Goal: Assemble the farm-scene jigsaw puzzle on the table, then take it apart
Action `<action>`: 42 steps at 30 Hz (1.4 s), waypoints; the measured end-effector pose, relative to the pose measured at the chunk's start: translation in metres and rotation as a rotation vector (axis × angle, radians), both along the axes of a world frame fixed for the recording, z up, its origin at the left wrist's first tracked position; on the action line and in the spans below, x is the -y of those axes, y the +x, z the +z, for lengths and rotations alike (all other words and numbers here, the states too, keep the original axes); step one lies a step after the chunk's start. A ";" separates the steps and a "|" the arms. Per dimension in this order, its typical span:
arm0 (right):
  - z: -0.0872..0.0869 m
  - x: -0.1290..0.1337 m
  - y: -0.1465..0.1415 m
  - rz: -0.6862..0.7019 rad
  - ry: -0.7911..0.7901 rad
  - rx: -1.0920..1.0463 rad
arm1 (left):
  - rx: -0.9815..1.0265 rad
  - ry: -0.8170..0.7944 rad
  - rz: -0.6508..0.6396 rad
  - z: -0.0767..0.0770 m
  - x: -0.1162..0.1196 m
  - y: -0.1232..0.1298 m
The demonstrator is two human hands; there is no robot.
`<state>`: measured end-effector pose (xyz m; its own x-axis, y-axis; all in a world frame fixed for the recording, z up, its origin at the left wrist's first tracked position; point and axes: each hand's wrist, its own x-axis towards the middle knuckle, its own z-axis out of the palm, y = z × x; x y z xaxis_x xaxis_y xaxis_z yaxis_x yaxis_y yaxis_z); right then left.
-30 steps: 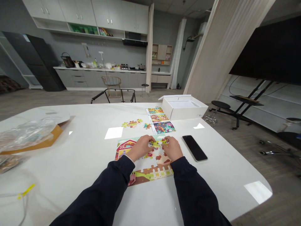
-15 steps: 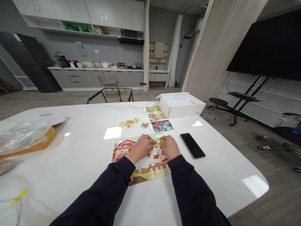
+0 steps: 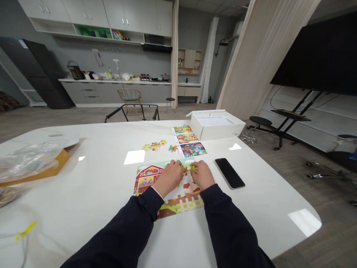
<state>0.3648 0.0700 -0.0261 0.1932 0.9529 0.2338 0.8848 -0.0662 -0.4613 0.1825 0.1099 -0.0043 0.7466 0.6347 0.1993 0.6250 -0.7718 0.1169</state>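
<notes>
I see a farm jigsaw (image 3: 182, 204) beneath both hands. Left hand (image 3: 171, 175) and right hand (image 3: 203, 175) sit slightly apart, fingertips at green pieces (image 3: 189, 168) between them; pinching or pressing, I can't tell. Right of them, a phone (image 3: 230, 173); beyond, loose pieces (image 3: 155, 145), then a white box (image 3: 219, 130).

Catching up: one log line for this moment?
left hand: at left end of green strip | right hand: at right end | puzzle: partly filled | phone: right of puzzle
</notes>
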 end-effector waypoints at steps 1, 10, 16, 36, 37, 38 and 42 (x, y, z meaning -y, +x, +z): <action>0.001 0.001 -0.001 0.001 0.000 0.001 | 0.004 -0.002 -0.012 -0.001 0.000 0.000; 0.006 0.003 -0.003 0.014 -0.008 0.019 | 0.035 -0.034 -0.062 -0.001 0.006 0.003; 0.004 0.003 -0.002 0.020 0.004 0.038 | 0.194 -0.145 -0.034 -0.002 -0.026 -0.022; 0.024 0.012 -0.015 -0.033 0.033 0.102 | 0.163 -0.233 0.127 -0.007 -0.127 -0.020; 0.025 0.012 -0.015 -0.029 0.035 0.089 | 0.169 -0.225 0.138 -0.007 -0.129 -0.013; 0.026 0.013 -0.016 -0.029 0.041 0.077 | 0.181 -0.213 0.152 -0.008 -0.131 -0.005; 0.030 0.013 -0.015 -0.066 0.078 0.046 | 0.244 -0.173 0.237 -0.011 -0.139 0.014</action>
